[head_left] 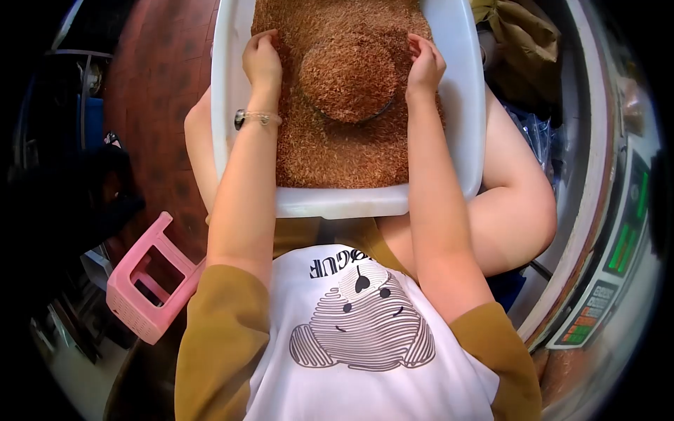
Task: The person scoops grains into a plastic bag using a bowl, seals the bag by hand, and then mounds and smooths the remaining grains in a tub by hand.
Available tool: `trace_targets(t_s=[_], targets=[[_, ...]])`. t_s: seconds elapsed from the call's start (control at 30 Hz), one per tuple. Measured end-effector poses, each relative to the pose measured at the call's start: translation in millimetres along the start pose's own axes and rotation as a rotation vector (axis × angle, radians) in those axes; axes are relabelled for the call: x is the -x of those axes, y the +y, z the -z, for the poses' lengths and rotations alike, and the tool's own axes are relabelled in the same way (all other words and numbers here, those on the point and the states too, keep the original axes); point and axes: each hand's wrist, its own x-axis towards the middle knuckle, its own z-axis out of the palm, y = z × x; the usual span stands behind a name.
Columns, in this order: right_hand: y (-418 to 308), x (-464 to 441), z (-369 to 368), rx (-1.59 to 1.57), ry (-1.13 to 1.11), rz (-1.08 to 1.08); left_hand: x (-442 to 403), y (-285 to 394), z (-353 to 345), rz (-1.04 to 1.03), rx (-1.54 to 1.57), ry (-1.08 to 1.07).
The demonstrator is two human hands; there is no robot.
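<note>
A white plastic tub (pixel 463 140) rests between the bent legs, with a thick layer of reddish-brown, flaky loose material (pixel 337 158) inside. Sunk in this layer is a round vessel with a thin dark rim (pixel 358 121), heaped with the same material (pixel 351 77); whether it is a sieve or a bowl I cannot tell. My left hand (pixel 262 64) is at the left of the heap, fingers curled inward. On the opposite side my right hand (pixel 425 67) has its fingers bent together towards the heap. What either hand's fingertips hold, if anything, is hidden.
A pink plastic stool (pixel 151 277) stands on the red tiled floor (pixel 158 91) at the left. On the right are a scale with a lit green display (pixel 625 242), a brown sack (pixel 526 38) and clear plastic bags (pixel 540 140).
</note>
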Motion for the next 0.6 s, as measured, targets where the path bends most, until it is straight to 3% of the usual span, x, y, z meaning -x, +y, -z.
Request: trace_targets(t_s=[0.13,0.23,0.3,0.4,0.47,0.6], targets=[[16.1,-4.6,10.6,0.38,0.037,0.057,16.8,-29.8,2.3,-0.42,-0.639,-0.048],[39.8,-6.8,17.3,0.679,-0.07,0.135,28.7,-31.9,-0.8,-0.517,-0.752,0.005],[38.0,3.3,17.7,0.979,-0.103,0.18,28.2,-29.8,1.5,-0.48,-0.78,-0.051],[48.6,-3.3,23.0,1.032,-0.279,0.151,32.7,-25.5,1.2,-0.404,-0.862,-0.071],[38.0,-7.9,22.9,1.018,-0.377,0.003,38.7,-20.3,0.3,-0.351,-0.944,-0.067],[22.8,-17.9,18.5,1.099,-0.562,-0.323,37.8,-0.3,6.4,-0.032,-1.003,-0.247]])
